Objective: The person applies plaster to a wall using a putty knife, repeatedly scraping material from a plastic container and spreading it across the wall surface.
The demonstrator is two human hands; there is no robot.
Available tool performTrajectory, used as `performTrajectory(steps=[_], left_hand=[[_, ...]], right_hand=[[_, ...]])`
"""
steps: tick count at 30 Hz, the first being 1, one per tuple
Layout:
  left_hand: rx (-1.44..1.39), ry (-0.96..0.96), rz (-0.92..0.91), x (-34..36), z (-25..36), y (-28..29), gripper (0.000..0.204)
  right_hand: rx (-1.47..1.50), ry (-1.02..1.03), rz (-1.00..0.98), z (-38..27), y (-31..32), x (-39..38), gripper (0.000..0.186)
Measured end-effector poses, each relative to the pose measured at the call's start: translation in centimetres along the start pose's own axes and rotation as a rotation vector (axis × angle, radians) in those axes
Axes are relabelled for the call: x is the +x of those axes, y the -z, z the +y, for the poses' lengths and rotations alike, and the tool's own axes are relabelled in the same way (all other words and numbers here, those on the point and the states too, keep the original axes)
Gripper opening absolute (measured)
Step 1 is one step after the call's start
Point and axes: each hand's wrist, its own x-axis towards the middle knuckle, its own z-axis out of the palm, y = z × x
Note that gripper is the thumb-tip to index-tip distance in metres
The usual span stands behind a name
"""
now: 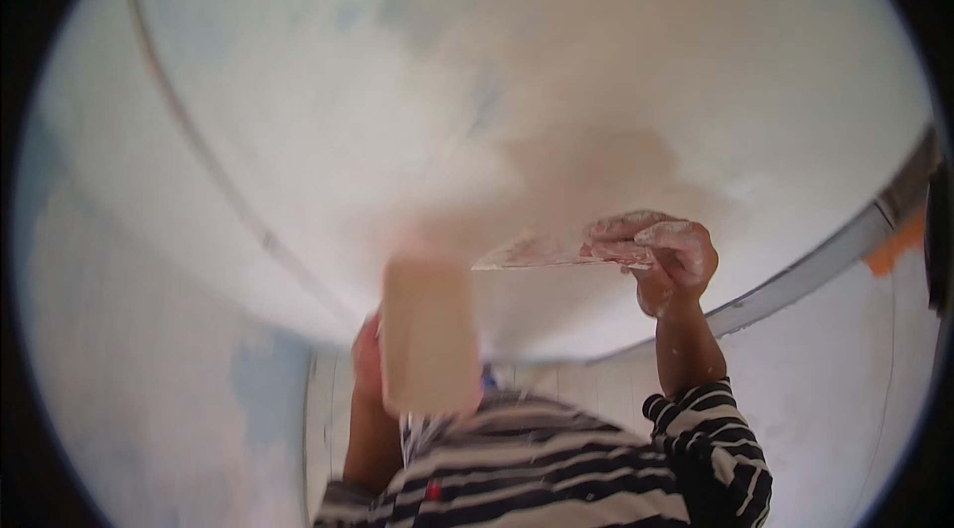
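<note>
My left hand [367, 357] is closed at the side of a pale beige, rectangular tray [430, 334] with rounded corners. The tray stands up in front of my chest, smeared by motion, and hides most of that hand. My right hand [676, 260], coated with white paste, grips a wide, thin putty knife [542, 250]. The blade points left toward the tray's upper edge and lies close to the wall [328, 131]; whether it touches the wall, I cannot tell. A darker, damp-looking patch [596, 165] shows on the wall just above the blade.
The large wall surface carries whitish coating with bluish patches. A dark line [199, 141] curves down its left part. At the right runs a grey edge strip [805, 275], with an orange patch [892, 248] and a dark upright object [936, 240] beyond it.
</note>
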Motion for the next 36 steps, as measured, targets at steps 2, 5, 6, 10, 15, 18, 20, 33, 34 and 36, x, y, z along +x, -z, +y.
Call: performTrajectory(steps=[2, 5, 6, 10, 15, 18, 20, 33, 34, 36], left_hand=[[0.056, -0.064, 0.022, -1.1, 0.4, -0.7, 0.044], [0.172, -0.092, 0.066, -0.3, -0.1, -2.9, 0.045], [0.204, -0.09, 0.072, 0.6, -0.2, -3.8, 0.045], [0.296, -0.103, 0.129, 1.1, -0.4, -5.2, 0.047], [0.315, -0.121, 0.165, 0.7, -0.6, -6.0, 0.049], [0.318, -0.134, 0.187, 0.5, -0.7, -6.4, 0.05], [0.319, -0.137, 0.19, 0.5, -0.7, -6.5, 0.051], [0.347, -0.196, 0.242, 0.3, -1.6, -4.5, 0.056], [0.351, -0.193, 0.233, 0.7, -1.8, -4.7, 0.056], [0.352, -0.202, 0.238, 0.5, -1.6, -4.5, 0.057]], right_hand=[[-0.08, 0.118, 0.112, -3.2, 3.3, 4.0, 0.013], [-0.297, 0.117, 0.427, -8.9, 10.7, 8.5, 0.017], [-0.461, 0.075, 0.465, -11.1, 12.5, 10.8, 0.022], [-0.507, 0.125, 0.481, -15.0, 18.6, 18.6, 0.02], [-0.397, 0.221, 0.391, -15.9, 21.8, 26.5, 0.029], [-0.447, 0.22, 0.262, -15.9, 18.6, 30.6, 0.028], [-0.495, 0.112, 0.146, -16.4, 16.6, 32.3, 0.009], [-0.547, 0.222, 0.233, -13.3, 18.2, 29.7, 0.022], [-0.568, 0.143, 0.185, -13.1, 18.0, 29.7, 0.021], [-0.669, 0.212, 0.356, -14.3, 21.2, 31.1, 0.016]])
